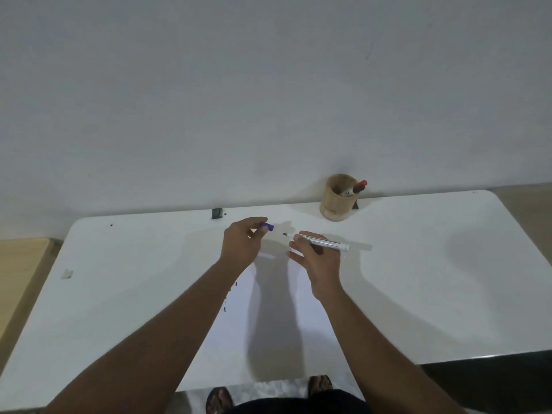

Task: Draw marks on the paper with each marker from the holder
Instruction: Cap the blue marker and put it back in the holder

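A white sheet of paper (268,324) lies on the white table (418,279) under my forearms, with a few small dark marks near its left edge. My right hand (316,258) grips a white marker (328,242) held level, its uncovered tip pointing left. My left hand (242,243) pinches the marker's purple cap (267,226), a short way left of the tip. At the table's back edge stands a round wooden holder (337,201) containing a red-capped marker (360,186) and another dark one.
A small black object (217,213) sits at the back edge of the table near the grey wall. A small white scrap (67,274) lies at the left. A wooden surface (18,270) adjoins the table's left side. Sandalled feet show below.
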